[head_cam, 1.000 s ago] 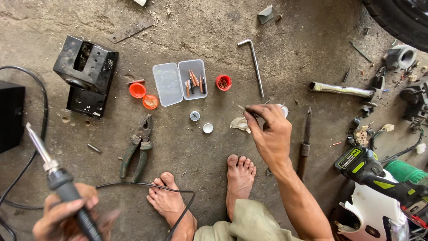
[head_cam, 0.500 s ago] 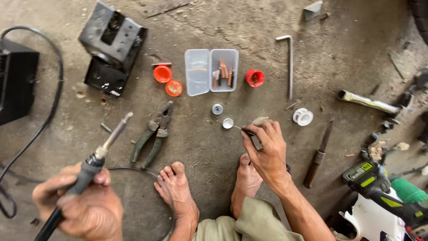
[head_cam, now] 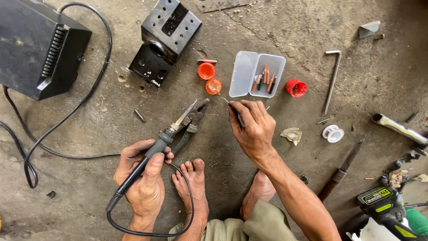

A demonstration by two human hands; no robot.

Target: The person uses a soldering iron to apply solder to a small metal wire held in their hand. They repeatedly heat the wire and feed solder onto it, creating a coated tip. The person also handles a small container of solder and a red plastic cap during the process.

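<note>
On the concrete floor (head_cam: 285, 27), seen from my head camera: I squat with both bare feet between my two hands.
Left hand (head_cam: 145, 178): wrapped tight around the dark grip of the soldering iron (head_cam: 154, 149), thumb laid along the handle.
Iron axis: it runs from low left to upper right, its metal tip ending over the pliers (head_cam: 189, 122) that lie on the floor just beyond my left hand.
Cord: it loops from the handle's rear round my left foot (head_cam: 191, 187).
Right hand (head_cam: 254, 131): fingers pinched narrow on a thin wire (head_cam: 225, 101); I think a small dark piece is held there too, but my fingers hide most of it.
Key relation: the iron's tip points toward the pinched wire, which sits to the right of the tip and a little farther from me; the two are near but apart, with the right hand the nearer to the wire.
Beyond the hands: an open clear plastic case (head_cam: 256, 73) of spare tips, two orange caps (head_cam: 209, 78), a red cap (head_cam: 296, 88).
Far left: a black box unit (head_cam: 35, 49) with cable.
Right side: a hex key (head_cam: 332, 80) and small solder spool (head_cam: 333, 133).
</note>
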